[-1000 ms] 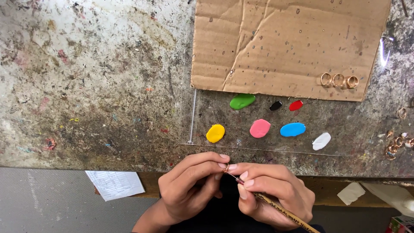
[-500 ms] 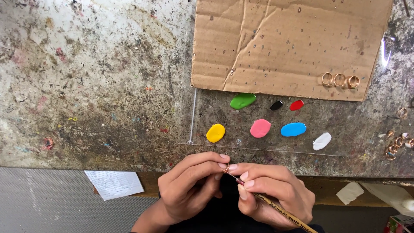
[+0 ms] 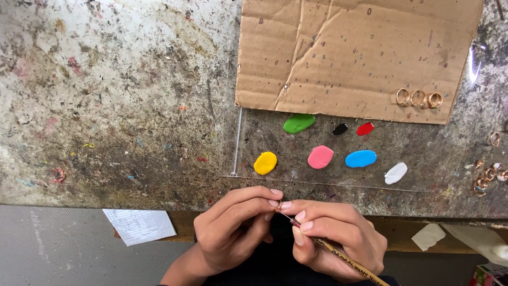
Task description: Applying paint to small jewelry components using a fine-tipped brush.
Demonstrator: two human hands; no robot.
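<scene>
Brush tip on a pinched ring, right at the bench's near edge

My left hand pinches a small copper-coloured metal ring; my right hand grips a thin wooden paintbrush, its tip touching the ring. I judge the ring could slip and drop past the edge, well short of the paint blobs on the clear sheet.

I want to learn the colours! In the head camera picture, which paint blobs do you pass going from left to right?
yellow paint blob → green paint blob → pink paint blob → black paint blob → blue paint blob → white paint blob. The red blob sits above the blue one, so its place is unclear.
</scene>
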